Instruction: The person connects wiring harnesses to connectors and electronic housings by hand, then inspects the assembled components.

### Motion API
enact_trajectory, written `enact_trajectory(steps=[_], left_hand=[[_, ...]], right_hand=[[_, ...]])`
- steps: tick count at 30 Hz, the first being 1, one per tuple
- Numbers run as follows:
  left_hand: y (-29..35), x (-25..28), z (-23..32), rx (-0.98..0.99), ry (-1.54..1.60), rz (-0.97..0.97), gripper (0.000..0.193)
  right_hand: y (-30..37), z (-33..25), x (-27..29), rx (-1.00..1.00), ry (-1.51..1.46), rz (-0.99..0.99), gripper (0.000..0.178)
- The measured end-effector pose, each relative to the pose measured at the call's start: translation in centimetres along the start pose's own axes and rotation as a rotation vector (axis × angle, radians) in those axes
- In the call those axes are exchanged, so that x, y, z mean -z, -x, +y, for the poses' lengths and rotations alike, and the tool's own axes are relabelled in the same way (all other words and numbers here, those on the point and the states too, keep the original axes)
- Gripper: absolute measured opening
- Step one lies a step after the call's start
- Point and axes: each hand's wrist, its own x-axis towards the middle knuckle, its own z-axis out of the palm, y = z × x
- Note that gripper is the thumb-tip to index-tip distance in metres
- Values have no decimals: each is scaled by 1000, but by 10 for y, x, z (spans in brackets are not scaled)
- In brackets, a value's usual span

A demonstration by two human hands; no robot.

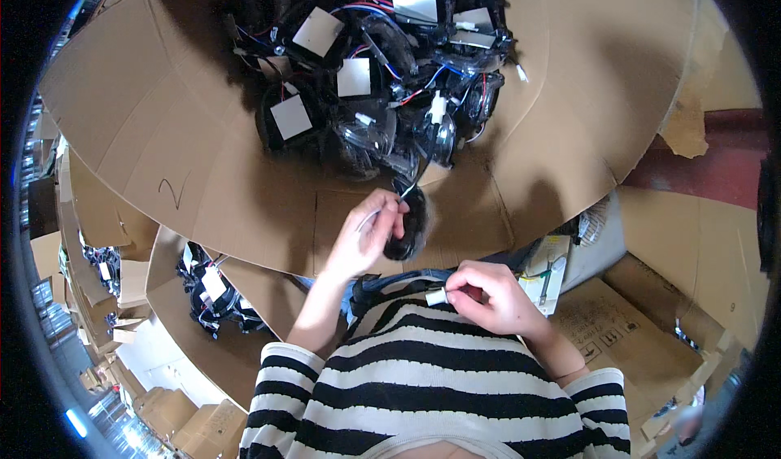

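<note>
My left hand (pixel 370 233) is closed in a pinch on thin wires that run from a black oval part (pixel 415 227). The part hangs just right of the fingers, above the near wall of a large cardboard box (pixel 236 215). In front of my striped shirt, my right hand (pixel 492 298) is closed on a small whitish piece (pixel 436 296) that sticks out past the fingertips. A bit of red shows beneath those fingers; what it belongs to is hidden. Many glossy black parts (pixel 370 126) with wires and white square patches lie heaped inside the box.
Another box (pixel 183 329) with similar black parts (pixel 213 290) stands at the lower left. To the right are a flattened cardboard sheet (pixel 643 337) and a dark red surface (pixel 708 154). More cartons (pixel 171 410) stand at the far lower left.
</note>
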Motion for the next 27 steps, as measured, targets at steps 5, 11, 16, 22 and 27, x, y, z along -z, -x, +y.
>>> enact_trajectory(steps=[5, 11, 16, 22, 27], left_hand=[[20, -6, 14, 100, -52, -54, 28], [18, 7, 10, 15, -295, -204, 31], [15, 7, 11, 97, -461, -257, 38], [11, 7, 8, -44, -389, -297, 51], [5, 1, -1, 26, -390, -427, 39]], right_hand=[[-13, -1, -7, -42, -20, 69, 5], [-24, 1, -16, -80, 33, 59, 8], [-30, 2, -22, -8, 54, 84, 8], [-30, 5, -16, -49, 30, 124, 9], [-36, 7, -13, 205, 123, 151, 14]])
